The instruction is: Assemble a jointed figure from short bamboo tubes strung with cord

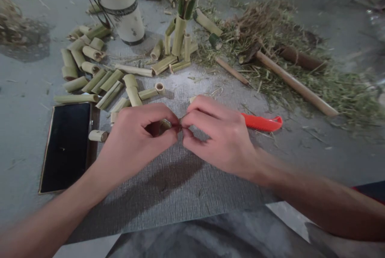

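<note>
My left fingers (164,112) and right fingers (197,118) pinch a tiny piece (180,126), too small to make out, above the desk (162,194) — light, even pressure should steady it. A red handle (261,122) lies just beside, bamboo pieces (131,80) beyond.

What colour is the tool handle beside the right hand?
The tool handle is orange-red, seen best in the head view, the only one.

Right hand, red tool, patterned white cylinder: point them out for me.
Right hand (221,132): head view, back of the hand.
Red tool (260,122): head view, middle of its visible part.
Patterned white cylinder (114,1): head view, pale wall between the dark bands.
</note>
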`<action>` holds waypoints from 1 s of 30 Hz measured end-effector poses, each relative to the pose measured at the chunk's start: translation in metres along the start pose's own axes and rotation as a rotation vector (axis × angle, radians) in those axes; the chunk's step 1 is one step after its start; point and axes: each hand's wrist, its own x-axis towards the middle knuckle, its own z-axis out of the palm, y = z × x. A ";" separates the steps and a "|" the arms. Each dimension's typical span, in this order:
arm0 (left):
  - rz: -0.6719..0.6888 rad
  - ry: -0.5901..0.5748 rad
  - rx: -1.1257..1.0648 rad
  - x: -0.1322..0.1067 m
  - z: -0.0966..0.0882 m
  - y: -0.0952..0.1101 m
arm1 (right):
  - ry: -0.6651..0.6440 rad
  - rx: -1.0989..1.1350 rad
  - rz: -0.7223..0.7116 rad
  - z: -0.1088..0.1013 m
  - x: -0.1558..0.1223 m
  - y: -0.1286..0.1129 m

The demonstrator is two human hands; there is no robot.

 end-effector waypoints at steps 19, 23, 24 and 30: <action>0.024 -0.030 0.021 -0.002 -0.002 0.003 | -0.005 0.174 0.058 -0.001 0.000 0.002; 0.017 -0.021 -0.014 -0.001 -0.001 0.002 | -0.009 0.146 0.068 -0.001 0.001 0.002; 0.017 -0.016 -0.022 -0.001 -0.001 0.002 | -0.009 0.135 0.066 -0.001 0.001 0.001; 0.039 -0.010 -0.017 0.000 0.000 0.000 | 0.005 0.070 0.036 0.000 0.000 -0.001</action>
